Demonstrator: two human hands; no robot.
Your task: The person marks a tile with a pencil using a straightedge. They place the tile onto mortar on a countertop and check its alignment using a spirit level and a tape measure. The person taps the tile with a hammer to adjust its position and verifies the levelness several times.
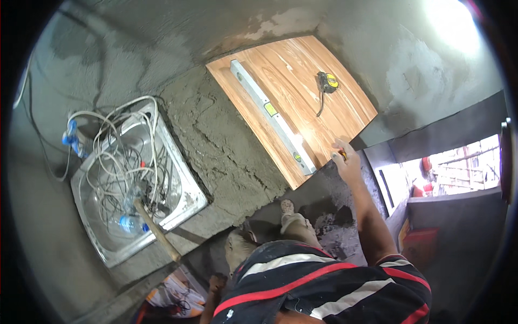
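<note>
A wood-grain board [294,65] lies at the right of the wet mortar bed [210,146]. A silver spirit level [253,92] rests along the board, and a black-and-yellow tape measure [327,82] lies farther right on it. My right hand [345,159] is at the board's near right edge, fingers closed round a small yellow-orange object [342,154], too small to identify clearly. My left hand [217,282] hangs low by my striped shirt, fingers curled; what it holds, if anything, is hidden.
A steel sink [191,197] at left holds tangled hoses, bottles and a wooden handle [162,235] sticking out. White sacks [172,297] lie below. My feet stand on the floor below the counter. At right are an opening in the wall [458,167] and a red object [421,245].
</note>
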